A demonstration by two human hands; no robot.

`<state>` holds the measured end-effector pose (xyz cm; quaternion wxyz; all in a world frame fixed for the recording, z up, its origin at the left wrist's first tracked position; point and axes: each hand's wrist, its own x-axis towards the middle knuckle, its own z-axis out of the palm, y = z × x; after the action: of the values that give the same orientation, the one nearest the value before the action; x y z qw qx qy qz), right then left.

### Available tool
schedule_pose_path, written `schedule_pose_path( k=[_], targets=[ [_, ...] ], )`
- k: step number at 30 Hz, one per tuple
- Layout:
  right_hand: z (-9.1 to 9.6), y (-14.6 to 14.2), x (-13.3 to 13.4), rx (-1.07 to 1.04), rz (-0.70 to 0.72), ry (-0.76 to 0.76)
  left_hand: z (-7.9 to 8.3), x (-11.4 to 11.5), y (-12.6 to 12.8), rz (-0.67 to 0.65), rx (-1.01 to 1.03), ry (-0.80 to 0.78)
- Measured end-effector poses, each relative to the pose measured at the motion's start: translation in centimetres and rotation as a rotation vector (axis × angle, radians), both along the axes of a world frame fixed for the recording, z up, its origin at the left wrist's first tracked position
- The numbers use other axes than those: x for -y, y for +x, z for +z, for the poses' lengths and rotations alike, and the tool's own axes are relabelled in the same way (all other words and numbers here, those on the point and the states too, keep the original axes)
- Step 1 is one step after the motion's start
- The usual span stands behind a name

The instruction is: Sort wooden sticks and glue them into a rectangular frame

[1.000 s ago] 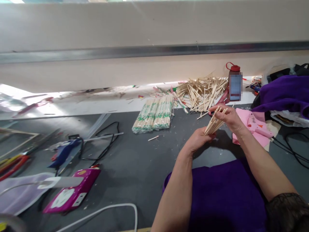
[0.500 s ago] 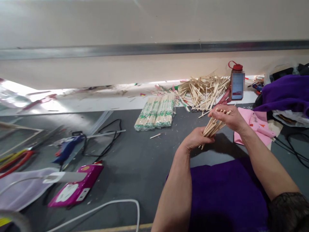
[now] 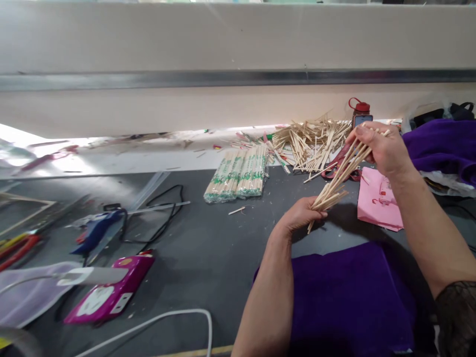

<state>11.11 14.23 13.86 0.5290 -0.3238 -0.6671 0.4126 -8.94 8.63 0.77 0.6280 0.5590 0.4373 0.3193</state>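
Note:
A bundle of thin wooden sticks (image 3: 329,195), which look like chopsticks, is gripped near its lower end by my left hand (image 3: 303,214). Higher up, my right hand (image 3: 381,147) pinches the upper ends of several sticks that slant up and to the right out of the bundle. Behind my hands lies a heap of loose sticks (image 3: 314,144). Two plastic-wrapped packs of sticks with green print (image 3: 238,173) rest to the left of it. Scissors with dark red handles (image 3: 330,173) lie partly hidden behind the sticks.
A red-capped bottle (image 3: 360,106) and a phone (image 3: 362,120) stand behind my right hand. Pink cloth (image 3: 375,201) lies beneath my right forearm. At left are a magenta power strip (image 3: 111,292), a black cable (image 3: 163,230) and red-and-yellow-handled pliers (image 3: 18,248). Purple cloth (image 3: 345,297) covers my lap.
My right hand has moved up and right, drawing several sticks partway out of the bundle. My left hand stays about where it was, still holding the bundle. The view has shifted slightly.

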Motion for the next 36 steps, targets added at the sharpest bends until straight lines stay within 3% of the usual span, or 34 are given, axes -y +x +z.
schedule_pose_path(
  k=[4,9,12,15,18,21,23,28,32,36],
  targets=[
    [1.4,1.4,-0.3,-0.081,-0.12,0.138,-0.1,0.0,-0.4,0.017,-0.036,-0.003],
    [1.3,2.7,1.3,-0.352,-0.272,0.164,-0.5,-0.3,-0.8,0.193,-0.074,0.018],
    [-0.9,2.7,3.7,-0.336,-0.295,0.026,-0.8,-0.5,-1.0,0.28,-0.062,-0.003],
    [-4.6,2.4,7.0,-0.186,-0.27,-0.205,-0.8,-0.6,-1.3,0.361,-0.053,-0.033],
    [-8.3,2.5,10.1,-0.168,-0.252,-0.406,-0.8,-0.8,-1.7,0.476,-0.048,-0.044],
    [-10.7,3.1,11.9,-0.215,-0.256,-0.492,-1.0,-1.0,-1.8,0.544,-0.052,-0.027],
    [-11.5,3.8,12.5,-0.209,-0.22,-0.555,-1.1,-1.0,-1.7,0.542,-0.056,-0.018],
    [-12.1,6.3,12.9,-0.023,0.036,-0.714,-1.2,-0.9,-1.3,0.498,-0.079,-0.008],
    [-11.9,8.8,12.8,0.093,0.203,-0.693,-1.1,-0.9,-1.3,0.516,-0.092,-0.007],
    [-11.1,10.7,12.5,0.385,0.258,-0.566,-1.1,-1.0,-1.1,0.508,-0.097,-0.013]
  ],
)
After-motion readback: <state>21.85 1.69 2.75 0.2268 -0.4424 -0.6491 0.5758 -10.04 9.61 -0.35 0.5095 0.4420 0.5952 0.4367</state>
